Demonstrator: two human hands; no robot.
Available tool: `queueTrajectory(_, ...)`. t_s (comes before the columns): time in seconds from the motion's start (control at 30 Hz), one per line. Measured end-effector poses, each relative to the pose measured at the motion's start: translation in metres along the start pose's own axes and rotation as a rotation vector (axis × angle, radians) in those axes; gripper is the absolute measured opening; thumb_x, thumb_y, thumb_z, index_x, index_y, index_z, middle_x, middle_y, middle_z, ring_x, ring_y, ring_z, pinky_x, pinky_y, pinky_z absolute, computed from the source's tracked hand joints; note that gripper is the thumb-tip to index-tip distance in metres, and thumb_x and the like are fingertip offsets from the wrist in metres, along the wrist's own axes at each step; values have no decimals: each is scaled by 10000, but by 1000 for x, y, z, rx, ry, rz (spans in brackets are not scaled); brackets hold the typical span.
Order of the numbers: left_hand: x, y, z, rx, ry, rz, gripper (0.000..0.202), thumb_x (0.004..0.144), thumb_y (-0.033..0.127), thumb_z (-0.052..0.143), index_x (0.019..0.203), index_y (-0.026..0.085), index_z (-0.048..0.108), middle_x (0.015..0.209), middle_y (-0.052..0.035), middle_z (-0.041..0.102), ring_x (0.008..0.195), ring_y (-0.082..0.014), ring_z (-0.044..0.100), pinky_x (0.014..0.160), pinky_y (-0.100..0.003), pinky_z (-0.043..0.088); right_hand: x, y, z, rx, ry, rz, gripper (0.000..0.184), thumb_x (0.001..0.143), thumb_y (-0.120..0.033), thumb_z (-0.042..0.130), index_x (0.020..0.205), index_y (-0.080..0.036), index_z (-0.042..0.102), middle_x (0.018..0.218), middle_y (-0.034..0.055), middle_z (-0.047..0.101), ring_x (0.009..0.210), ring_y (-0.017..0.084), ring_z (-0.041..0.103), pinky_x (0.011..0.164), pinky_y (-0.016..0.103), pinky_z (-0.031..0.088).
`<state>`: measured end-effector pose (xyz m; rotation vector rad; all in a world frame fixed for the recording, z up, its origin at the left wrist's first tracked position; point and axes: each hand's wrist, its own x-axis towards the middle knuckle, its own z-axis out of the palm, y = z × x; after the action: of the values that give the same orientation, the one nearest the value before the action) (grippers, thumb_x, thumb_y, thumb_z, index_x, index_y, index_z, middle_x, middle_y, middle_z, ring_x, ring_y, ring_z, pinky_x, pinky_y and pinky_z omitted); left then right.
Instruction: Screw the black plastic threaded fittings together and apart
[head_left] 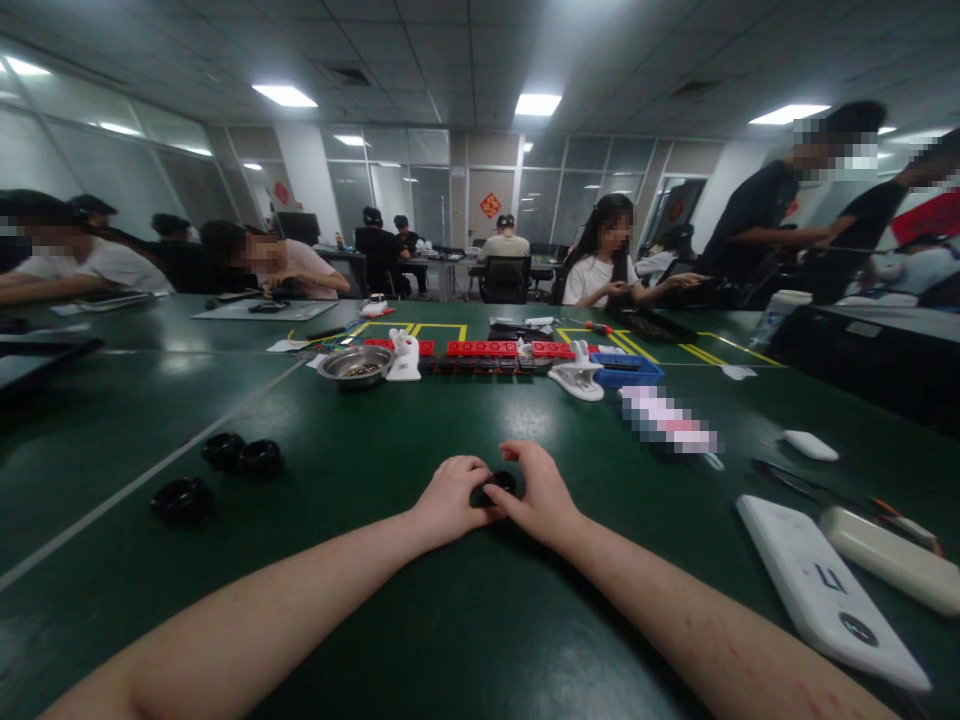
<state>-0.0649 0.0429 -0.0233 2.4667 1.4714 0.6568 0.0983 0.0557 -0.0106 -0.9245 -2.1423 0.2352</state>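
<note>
In the middle of the green table, my left hand (452,497) has its fingers and thumb closed round the side of a small black round part (504,486). My right hand (546,498) curves over the same part from the other side, thumb in front of it and index finger arched behind. Much of the part is hidden by my fingers. To the left lie similar black, ring-shaped parts: one (182,502) nearer me, and two side by side, one (223,451) and another (260,458).
Ahead stand a metal bowl (355,377) with small pieces, a red rack (484,349), white clamps (579,380) and a blue tray (634,373). A white device (829,590) and a beige case (892,560) lie at right. Several people sit or stand beyond.
</note>
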Motion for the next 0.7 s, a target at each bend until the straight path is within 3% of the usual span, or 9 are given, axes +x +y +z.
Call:
queueTrajectory(0.17, 0, 0, 0, -17, 7, -7, 361, 677, 460, 596, 921, 194, 584, 985, -51, 550, 949, -229, 485, 861, -379, 375, 1, -2, -3, 9, -36, -62, 213, 702, -209, 540, 908, -182, 489, 814, 46, 571, 813, 211, 517, 802, 410, 395)
queueTrajectory(0.3, 1, -1, 0, -13, -3, -21, 399, 664, 455, 609, 964, 195, 578, 996, -52, 552, 959, -235, 482, 872, -385, 369, 0, -2, -3, 80, -56, -151, 350, 651, -113, 463, 991, -195, 451, 946, 53, 562, 918, 209, 507, 948, 462, 283)
queueTrajectory(0.4, 1, -2, 1, -8, -1, -15, 369, 657, 462, 616, 910, 194, 591, 1001, -50, 549, 958, -235, 481, 872, -386, 368, -1, 0, -2, 69, 0, -95, 350, 666, -146, 483, 1012, -186, 448, 971, 72, 550, 939, 224, 495, 893, 443, 344)
queueTrajectory(0.57, 0, -1, 2, 1, 15, 1, 368, 678, 495, 588, 893, 196, 588, 981, -48, 545, 943, -229, 482, 849, -375, 380, 2, 2, 0, -5, 40, 24, 285, 690, -298, 587, 929, -174, 492, 841, 69, 565, 819, 230, 518, 754, 402, 418)
queueTrajectory(0.7, -1, -1, 2, -14, 15, -3, 407, 679, 488, 593, 961, 196, 569, 980, -48, 547, 954, -226, 479, 857, -370, 375, 2, 2, -3, 42, -47, -67, 197, 714, -190, 520, 910, -186, 508, 831, 41, 591, 840, 206, 532, 882, 444, 349)
